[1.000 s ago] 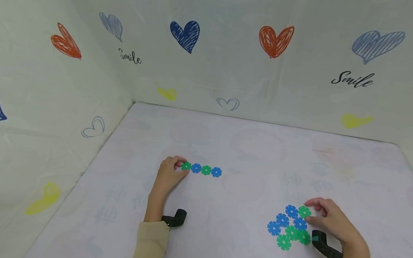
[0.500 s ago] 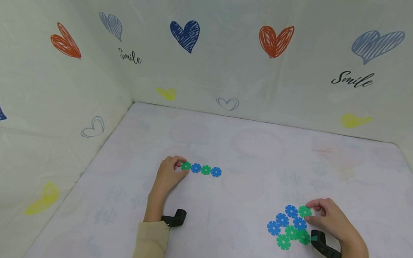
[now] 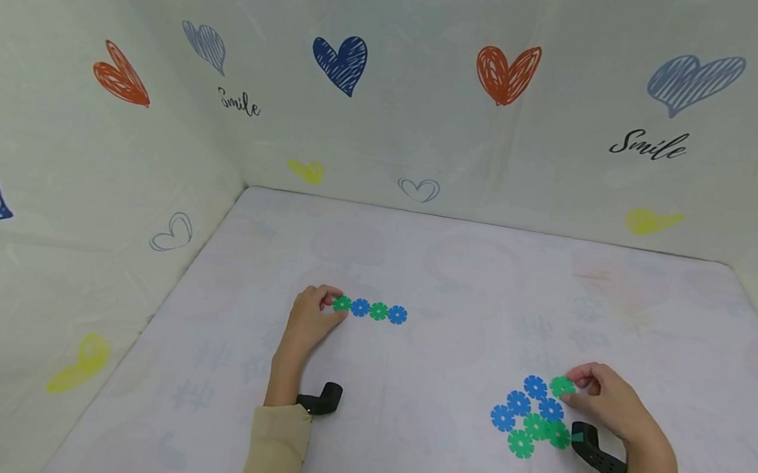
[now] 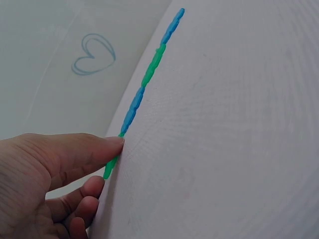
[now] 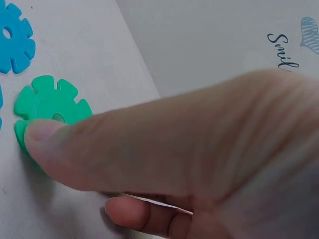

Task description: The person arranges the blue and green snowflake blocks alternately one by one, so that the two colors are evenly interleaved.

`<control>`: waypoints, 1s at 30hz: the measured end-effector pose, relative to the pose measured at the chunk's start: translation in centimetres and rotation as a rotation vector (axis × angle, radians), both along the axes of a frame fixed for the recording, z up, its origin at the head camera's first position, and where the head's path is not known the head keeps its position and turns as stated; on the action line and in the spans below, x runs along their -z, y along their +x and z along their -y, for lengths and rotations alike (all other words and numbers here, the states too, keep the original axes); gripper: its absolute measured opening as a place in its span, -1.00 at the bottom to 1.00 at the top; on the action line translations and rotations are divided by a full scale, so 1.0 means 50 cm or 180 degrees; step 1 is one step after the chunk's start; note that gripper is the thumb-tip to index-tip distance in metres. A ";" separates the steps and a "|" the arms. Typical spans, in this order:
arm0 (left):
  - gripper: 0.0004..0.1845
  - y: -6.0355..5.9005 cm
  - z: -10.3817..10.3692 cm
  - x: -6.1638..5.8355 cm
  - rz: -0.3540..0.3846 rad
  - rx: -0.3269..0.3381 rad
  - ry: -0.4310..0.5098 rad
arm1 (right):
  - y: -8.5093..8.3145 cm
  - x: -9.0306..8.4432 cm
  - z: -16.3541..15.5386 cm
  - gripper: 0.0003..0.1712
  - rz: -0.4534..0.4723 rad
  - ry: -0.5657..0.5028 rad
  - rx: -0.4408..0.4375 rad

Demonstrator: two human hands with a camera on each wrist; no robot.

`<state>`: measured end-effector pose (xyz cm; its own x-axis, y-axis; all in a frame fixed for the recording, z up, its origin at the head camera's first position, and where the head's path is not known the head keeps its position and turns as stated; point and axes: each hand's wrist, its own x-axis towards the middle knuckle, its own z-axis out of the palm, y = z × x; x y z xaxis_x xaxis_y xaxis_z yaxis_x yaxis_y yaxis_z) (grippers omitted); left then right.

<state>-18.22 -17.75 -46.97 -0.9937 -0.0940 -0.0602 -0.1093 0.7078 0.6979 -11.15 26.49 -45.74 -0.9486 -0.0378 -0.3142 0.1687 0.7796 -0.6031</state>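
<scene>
Head view | right hand [image 3: 613, 407] pinches green disc [image 3: 562, 387] at pile's far right edge | left hand [image 3: 308, 320] grips chain [image 3: 369, 310] left end, axis running rightward

Head camera looks down and forward over the whole tabletop [image 3: 469, 273]; each wrist camera sits close at surface level, sharing its chain of discs [image 3: 369, 310] or green disc [image 5: 47, 107].

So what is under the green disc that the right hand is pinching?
The green disc lies on the white table cover, held by the right hand. The thumb hides its near edge, so whether that edge is lifted cannot be seen.
</scene>
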 end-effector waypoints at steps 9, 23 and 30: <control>-0.64 -0.001 0.001 0.004 0.0028 -0.0006 -0.0009 | -0.006 -0.003 0.003 -0.60 0.0043 -0.0060 0.0079; -0.65 -0.001 0.000 0.001 0.0005 -0.0010 0.0000 | -0.005 -0.007 0.012 -0.60 0.0066 -0.0117 0.0159; -0.64 -0.001 0.000 0.002 0.0013 -0.0016 -0.0020 | -0.004 -0.006 0.016 -0.61 0.0030 -0.0090 0.0218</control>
